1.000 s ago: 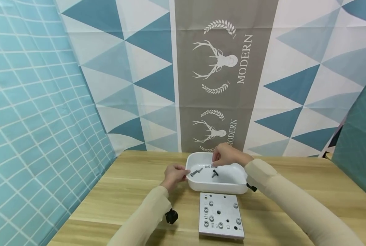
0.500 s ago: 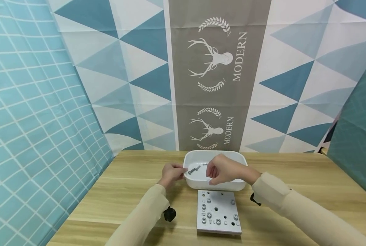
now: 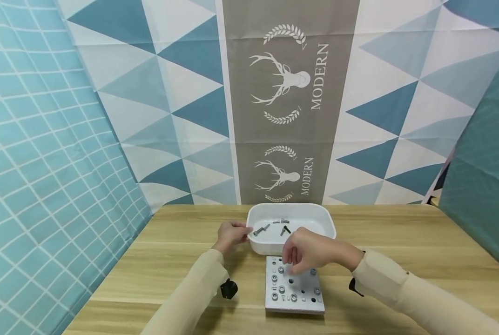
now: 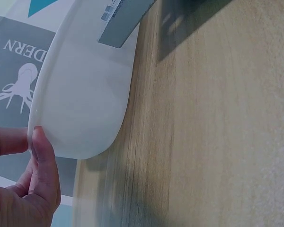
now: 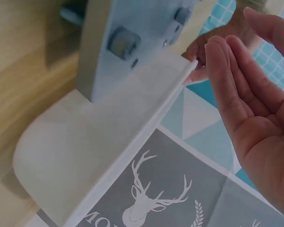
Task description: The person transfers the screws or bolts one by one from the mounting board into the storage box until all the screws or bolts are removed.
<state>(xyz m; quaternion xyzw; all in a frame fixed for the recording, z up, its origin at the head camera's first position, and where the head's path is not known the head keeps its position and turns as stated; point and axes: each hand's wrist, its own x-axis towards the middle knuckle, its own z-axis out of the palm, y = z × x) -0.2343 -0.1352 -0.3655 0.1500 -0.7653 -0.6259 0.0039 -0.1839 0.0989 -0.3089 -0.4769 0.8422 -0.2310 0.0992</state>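
Observation:
A white plastic bin (image 3: 267,248) stands on the table with several loose bolts (image 3: 258,231) inside, one with a dark head. My left hand (image 3: 232,235) pinches the bin's rim at its left end between thumb and fingers; the left wrist view shows that grip closely. In front of the bin lies a silver metal plate (image 3: 304,306) with holes and several socket-head screws standing in it. Over the plate's far half hovers my right hand (image 3: 310,251), fingers bent loosely. In the right wrist view its thumb and fingers are apart, and nothing shows between them.
The wooden table (image 3: 182,232) runs back to a patterned curtain (image 3: 199,116). A blue gridded cloth (image 3: 44,163) hangs along the left side, and a green cloth (image 3: 480,186) hangs at the right.
My right hand has come out of the bin, moving toward me to above the metal plate. My left hand keeps its hold on the bin's rim.

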